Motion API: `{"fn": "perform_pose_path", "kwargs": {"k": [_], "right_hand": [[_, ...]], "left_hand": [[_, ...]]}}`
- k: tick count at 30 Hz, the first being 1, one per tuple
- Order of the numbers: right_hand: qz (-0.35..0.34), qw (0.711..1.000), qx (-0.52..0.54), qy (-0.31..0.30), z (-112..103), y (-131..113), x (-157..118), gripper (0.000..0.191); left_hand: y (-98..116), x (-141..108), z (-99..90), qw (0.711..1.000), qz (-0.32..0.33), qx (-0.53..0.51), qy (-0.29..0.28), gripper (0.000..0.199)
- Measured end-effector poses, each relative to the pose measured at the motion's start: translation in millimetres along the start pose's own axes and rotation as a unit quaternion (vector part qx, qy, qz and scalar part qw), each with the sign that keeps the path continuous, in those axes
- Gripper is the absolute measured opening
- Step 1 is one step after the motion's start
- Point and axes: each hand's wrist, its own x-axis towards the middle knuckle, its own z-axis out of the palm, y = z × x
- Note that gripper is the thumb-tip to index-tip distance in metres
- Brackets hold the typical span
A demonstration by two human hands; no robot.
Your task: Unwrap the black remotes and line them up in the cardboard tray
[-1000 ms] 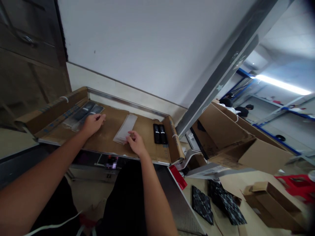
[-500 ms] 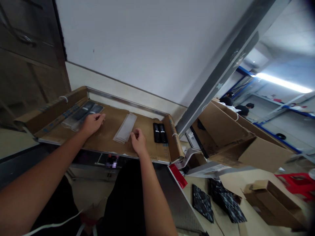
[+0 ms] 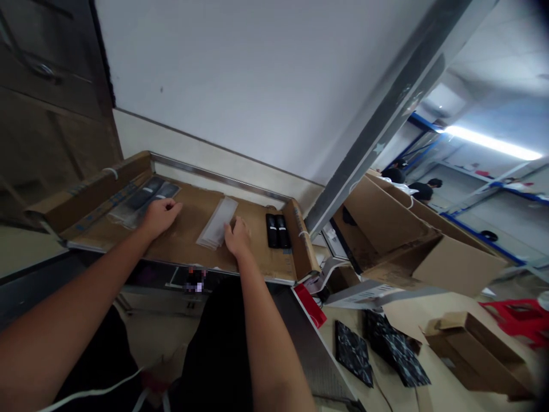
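Observation:
My left hand (image 3: pixel 158 217) rests on the near end of a clear bag holding dark remotes (image 3: pixel 146 196) at the left of a brown cardboard-lined work surface (image 3: pixel 184 237). My right hand (image 3: pixel 237 236) lies flat on the cardboard, its fingers touching the right edge of a stack of clear plastic bags (image 3: pixel 218 222). Two black remotes (image 3: pixel 277 230) lie side by side to the right of that hand, apart from it.
Cardboard side walls (image 3: pixel 302 240) bound the surface left and right. A large open cardboard box (image 3: pixel 412 246) stands to the right. On a lower table lie black patterned pouches (image 3: pixel 377 352) and a small brown box (image 3: pixel 472 349). People sit far back right.
My right hand let go of the bag stack's near end, drew off to the right, then came back against the stack's right edge. My left hand stayed on the bagged remotes.

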Motion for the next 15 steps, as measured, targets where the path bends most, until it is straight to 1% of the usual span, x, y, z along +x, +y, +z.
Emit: {"fn": "perform_pose_path", "kwargs": {"k": [3,6,10,15], "right_hand": [[0.026,0.999,-0.042,0.004,2.8,-2.1,10.6,0.055],[0.012,0.997,-0.071,-0.011,3.0,-5.1,15.2,0.052],[-0.004,0.997,-0.074,-0.034,1.8,-6.4,14.9,0.053],[-0.011,0.997,-0.067,-0.02,2.5,-5.5,13.6,0.053]], "left_hand": [[1.5,-0.9,-1.3,1.0,0.005,0.003,-0.005,0.033],[1.9,-1.2,-2.4,1.0,0.013,0.011,-0.01,0.034],[-0.4,-0.6,-2.6,1.0,0.012,0.015,-0.015,0.035],[1.0,-2.2,-2.9,0.999,0.013,0.036,-0.017,0.036]]}}
